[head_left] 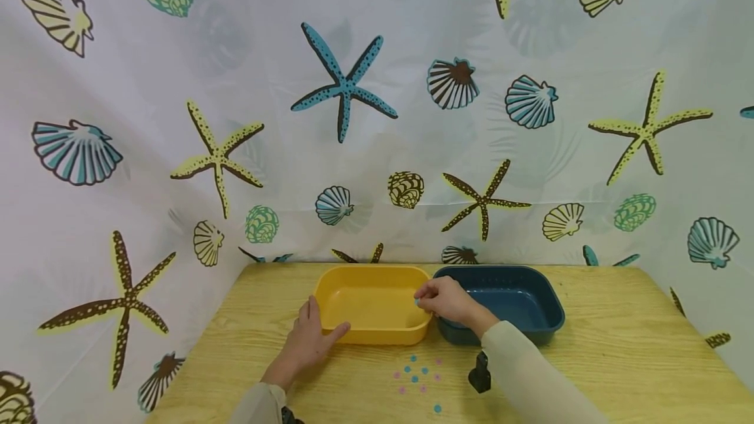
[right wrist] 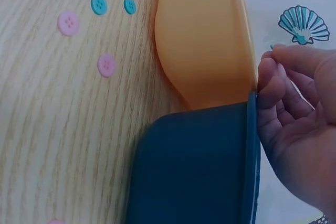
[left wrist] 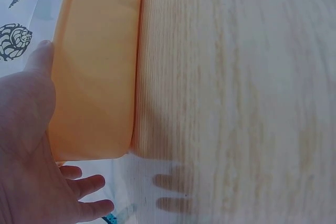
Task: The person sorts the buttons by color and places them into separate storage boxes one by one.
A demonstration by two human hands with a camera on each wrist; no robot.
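My right hand pinches a small blue button between thumb and fingertips, over the right end of the yellow tub, beside where it meets the dark blue tub. In the right wrist view, the bent fingers are at the rims of both tubs, and only a sliver of the button shows. My left hand is at the yellow tub's near left corner, thumb along the front rim and the other fingers stretched out past the left end. The left wrist view shows those fingers straight and loosely spread.
Several loose blue buttons and pink buttons lie scattered on the wooden table in front of the tubs. One blue button lies closer to me. A curtain printed with shells and starfish surrounds the table's back and sides.
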